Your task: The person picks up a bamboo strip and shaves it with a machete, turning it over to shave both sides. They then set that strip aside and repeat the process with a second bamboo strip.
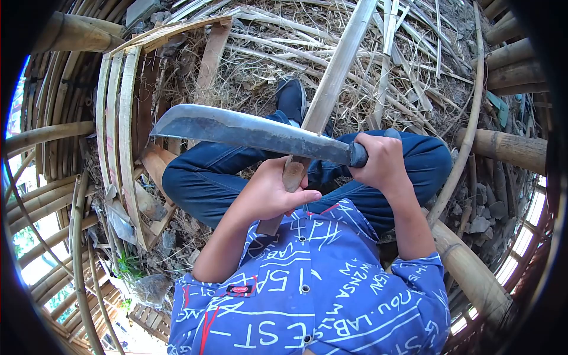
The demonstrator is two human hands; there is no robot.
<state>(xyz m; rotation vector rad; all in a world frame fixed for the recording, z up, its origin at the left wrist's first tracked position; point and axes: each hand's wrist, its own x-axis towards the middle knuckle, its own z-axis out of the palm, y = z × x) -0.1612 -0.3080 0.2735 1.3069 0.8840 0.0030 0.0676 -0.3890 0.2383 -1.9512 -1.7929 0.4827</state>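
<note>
My right hand [380, 160] is closed round the dark handle of a machete [248, 131]. Its broad blade reaches left across my lap, the tip near the wooden crate. Under the blade runs a long bamboo strip [340, 74], slanting from the top of the view down to my shirt. My left hand [275, 190] is wrapped round the strip's lower part, just below the blade, with the thumb pointing right. A rounded brown end [292, 173] shows between thumb and fingers; whether it belongs to the strip I cannot tell.
My crossed legs [201, 183] and a dark shoe [290, 99] are below the strip. Split bamboo pieces and shavings [266, 53] litter the ground ahead. A slatted wooden crate [127, 118] stands at left. Thick bamboo poles [473, 269] lie at right, beside broken stones [480, 225].
</note>
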